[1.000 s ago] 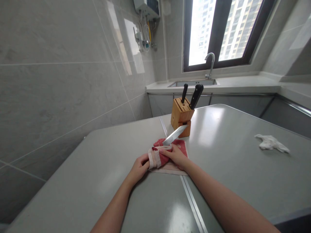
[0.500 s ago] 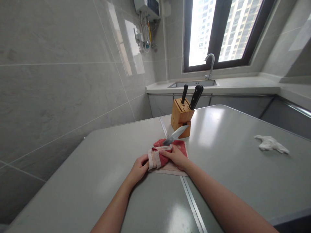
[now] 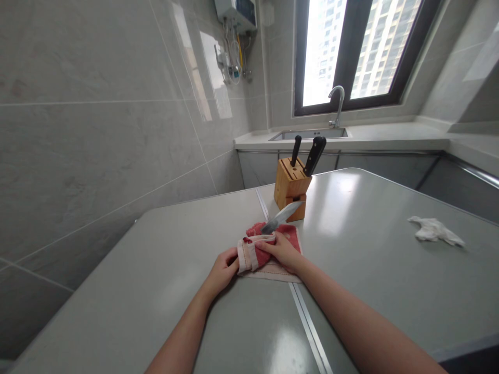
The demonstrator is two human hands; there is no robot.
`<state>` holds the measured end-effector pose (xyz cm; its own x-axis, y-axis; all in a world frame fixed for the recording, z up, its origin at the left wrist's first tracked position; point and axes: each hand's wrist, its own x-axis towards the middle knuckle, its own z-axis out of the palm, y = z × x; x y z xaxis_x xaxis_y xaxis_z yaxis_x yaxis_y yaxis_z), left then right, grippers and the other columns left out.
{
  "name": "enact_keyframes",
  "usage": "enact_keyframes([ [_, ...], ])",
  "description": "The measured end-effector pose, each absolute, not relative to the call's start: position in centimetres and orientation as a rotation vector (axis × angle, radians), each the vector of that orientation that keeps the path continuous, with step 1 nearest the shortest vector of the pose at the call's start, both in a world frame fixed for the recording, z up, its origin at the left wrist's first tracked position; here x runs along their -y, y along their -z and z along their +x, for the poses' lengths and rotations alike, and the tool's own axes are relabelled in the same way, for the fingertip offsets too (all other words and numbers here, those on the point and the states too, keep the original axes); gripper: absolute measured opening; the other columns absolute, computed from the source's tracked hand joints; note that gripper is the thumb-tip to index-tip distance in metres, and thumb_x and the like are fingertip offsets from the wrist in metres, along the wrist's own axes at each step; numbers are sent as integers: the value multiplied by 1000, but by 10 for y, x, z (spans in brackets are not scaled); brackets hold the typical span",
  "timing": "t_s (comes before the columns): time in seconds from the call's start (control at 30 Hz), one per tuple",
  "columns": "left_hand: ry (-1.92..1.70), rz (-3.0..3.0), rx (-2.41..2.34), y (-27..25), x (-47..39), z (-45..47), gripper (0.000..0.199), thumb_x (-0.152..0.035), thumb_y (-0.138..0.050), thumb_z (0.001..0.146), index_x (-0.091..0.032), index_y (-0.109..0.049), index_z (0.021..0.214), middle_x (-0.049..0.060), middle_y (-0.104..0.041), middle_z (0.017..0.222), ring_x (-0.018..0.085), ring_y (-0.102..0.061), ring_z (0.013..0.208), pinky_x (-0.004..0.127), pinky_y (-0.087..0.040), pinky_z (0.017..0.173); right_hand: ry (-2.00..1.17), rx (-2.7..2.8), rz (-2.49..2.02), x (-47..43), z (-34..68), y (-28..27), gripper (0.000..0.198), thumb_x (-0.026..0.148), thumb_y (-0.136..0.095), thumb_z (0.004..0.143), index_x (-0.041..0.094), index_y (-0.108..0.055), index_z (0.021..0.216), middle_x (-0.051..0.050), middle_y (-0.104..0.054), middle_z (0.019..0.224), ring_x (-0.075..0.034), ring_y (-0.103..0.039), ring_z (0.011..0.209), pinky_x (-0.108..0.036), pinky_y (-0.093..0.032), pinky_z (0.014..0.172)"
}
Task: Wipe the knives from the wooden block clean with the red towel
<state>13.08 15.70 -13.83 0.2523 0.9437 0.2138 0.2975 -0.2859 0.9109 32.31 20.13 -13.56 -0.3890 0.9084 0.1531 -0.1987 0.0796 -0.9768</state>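
A knife (image 3: pixel 284 214) points its blade up and to the right, toward the wooden knife block (image 3: pixel 286 188). Its handle end is hidden by a red and white towel (image 3: pixel 249 254), folded over the knife's lower part. My left hand (image 3: pixel 226 267) is closed at the towel's left end, in line with the blade, its fingertips partly covered. With thumb on top, my right hand (image 3: pixel 283 252) pinches the folded towel around the knife near the blade. More of the towel lies flat on the table beneath both hands.
Black-handled knives (image 3: pixel 315 156) stand in the block just beyond the towel. A crumpled white cloth (image 3: pixel 434 230) lies on the grey table (image 3: pixel 175 280) at right. Behind are a counter with a sink (image 3: pixel 343 133) and a faucet (image 3: pixel 340 104). A tiled wall (image 3: pixel 117 140) runs along the left.
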Motion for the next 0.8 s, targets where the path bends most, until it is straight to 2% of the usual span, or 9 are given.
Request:
enact_keyframes([
  [0.8,-1052,1757,-1155,140,-158,130,34,-32,-54,80,-14,-65,106,8,-67,105,24,-58,96,35,-42,90,-1479,1432,-714,-199,323,130,40,40,-67,68,17,-62,100,-6,-66,106,-23,-58,102,-39,-41,94],
])
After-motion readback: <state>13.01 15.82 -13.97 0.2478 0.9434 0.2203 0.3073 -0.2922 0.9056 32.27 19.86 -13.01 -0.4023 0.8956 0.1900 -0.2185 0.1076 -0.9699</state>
